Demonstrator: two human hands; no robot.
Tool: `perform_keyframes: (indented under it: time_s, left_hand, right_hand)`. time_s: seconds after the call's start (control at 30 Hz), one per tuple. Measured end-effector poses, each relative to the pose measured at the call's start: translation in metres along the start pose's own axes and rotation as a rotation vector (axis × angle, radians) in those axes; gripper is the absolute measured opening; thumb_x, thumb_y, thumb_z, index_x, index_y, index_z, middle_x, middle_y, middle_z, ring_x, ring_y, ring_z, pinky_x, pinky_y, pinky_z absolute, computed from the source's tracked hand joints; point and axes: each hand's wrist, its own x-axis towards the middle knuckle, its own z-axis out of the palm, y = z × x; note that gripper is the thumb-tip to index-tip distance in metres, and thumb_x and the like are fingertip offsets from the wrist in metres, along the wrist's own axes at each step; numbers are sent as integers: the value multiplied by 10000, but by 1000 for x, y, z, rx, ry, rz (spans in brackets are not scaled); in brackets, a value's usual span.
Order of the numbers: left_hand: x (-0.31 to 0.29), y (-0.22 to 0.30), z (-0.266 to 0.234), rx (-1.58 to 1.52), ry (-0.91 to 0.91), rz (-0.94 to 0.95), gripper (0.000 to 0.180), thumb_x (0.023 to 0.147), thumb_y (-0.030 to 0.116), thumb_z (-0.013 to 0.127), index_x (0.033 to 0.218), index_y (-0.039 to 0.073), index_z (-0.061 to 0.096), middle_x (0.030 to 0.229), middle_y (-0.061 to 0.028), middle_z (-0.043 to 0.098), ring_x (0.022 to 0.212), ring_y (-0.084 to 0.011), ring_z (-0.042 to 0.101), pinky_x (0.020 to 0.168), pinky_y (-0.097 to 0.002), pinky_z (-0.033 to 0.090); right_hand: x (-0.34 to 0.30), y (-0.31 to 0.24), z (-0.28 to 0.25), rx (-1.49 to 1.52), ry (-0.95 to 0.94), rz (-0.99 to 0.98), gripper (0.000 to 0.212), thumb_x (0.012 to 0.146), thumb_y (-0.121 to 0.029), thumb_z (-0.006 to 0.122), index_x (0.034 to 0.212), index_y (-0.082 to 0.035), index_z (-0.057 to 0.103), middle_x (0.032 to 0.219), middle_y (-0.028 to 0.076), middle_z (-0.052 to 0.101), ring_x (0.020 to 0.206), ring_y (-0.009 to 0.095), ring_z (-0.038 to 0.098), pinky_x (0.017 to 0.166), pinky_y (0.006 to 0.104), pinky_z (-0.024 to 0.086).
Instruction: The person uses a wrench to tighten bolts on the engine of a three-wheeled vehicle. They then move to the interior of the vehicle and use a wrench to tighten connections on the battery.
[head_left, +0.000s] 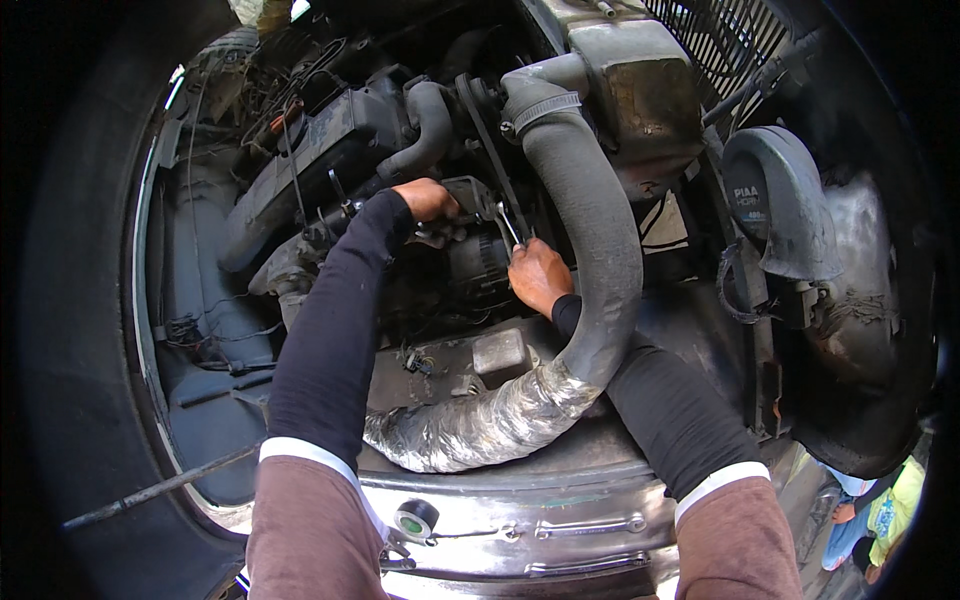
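In our right hand (541,275) we hold a slim metal wrench (511,226), its upper head set against the metal bracket (468,190) above the alternator (478,262), deep in the engine bay. Our right fingers are closed, pinching the lower part of the shank. Our left hand (428,200) is beside the same bracket, toward the engine, with its fingers curled inward; we cannot tell whether they grip anything, since the fingertips are hidden. The two hands are apart, with the wrench head between them.

Just beyond the wrench we see a dark drive belt (487,140) running up to a pulley. Behind our left hand a black elbow hose (432,130) bends beside the dark engine cover (330,140). A thick black air hose (600,210) arches past our right hand and over our right forearm; a metal hose clamp (545,110) rings its upper end, and silver wrapping (490,428) covers its lower stretch. Farther right we see a black curved horn (785,200).

Nearest us, on the shiny metal ledge (480,570), lie more wrenches (592,526) and a black tape roll with a green centre (416,518). At the lower right edge we see part of another person in a yellow-green top (895,510).
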Motion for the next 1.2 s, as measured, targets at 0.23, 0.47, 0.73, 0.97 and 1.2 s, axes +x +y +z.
perform_keyframes:
  time_s: [0.23,0.47,0.73,0.97,1.2]
  left_hand:
    - [-35,-2,50,-978,176,62,394,921,333,635,1194,54,585,986,-148,665,791,-249,615,731,-420,574]
    - [-28,-29,54,-1113,1,309,641,896,652,582,1167,71,588,880,-75,614,749,-182,546,702,-396,501]
    - [13,-45,72,-429,685,552,460,950,365,633,1150,-46,682,1116,-108,706,1051,-190,620,979,-288,431]
    - [6,-50,70,-402,653,535,465,930,345,658,1139,-70,672,1113,-121,701,1068,-196,619,982,-298,429]
    - [6,-46,84,-352,916,475,436,917,375,667,987,-53,715,938,-103,718,901,-193,653,874,-303,471]
  right_hand:
    - [-2,14,3,-114,-11,-32,239,929,-127,489,940,51,649,963,232,619,881,378,659,781,443,550]
    - [0,9,2,-87,-33,-26,251,937,-146,485,949,50,642,962,242,615,882,406,654,808,467,535]
    - [-1,7,-2,209,-8,127,344,997,-213,428,970,71,620,1009,292,617,941,476,620,862,522,489]
    - [4,14,4,46,-86,38,350,989,-222,439,1000,77,621,1019,297,622,957,476,620,865,521,488]
    - [-5,-6,-18,546,-27,396,438,967,-326,443,1061,64,617,1106,349,623,1072,502,585,946,526,448]
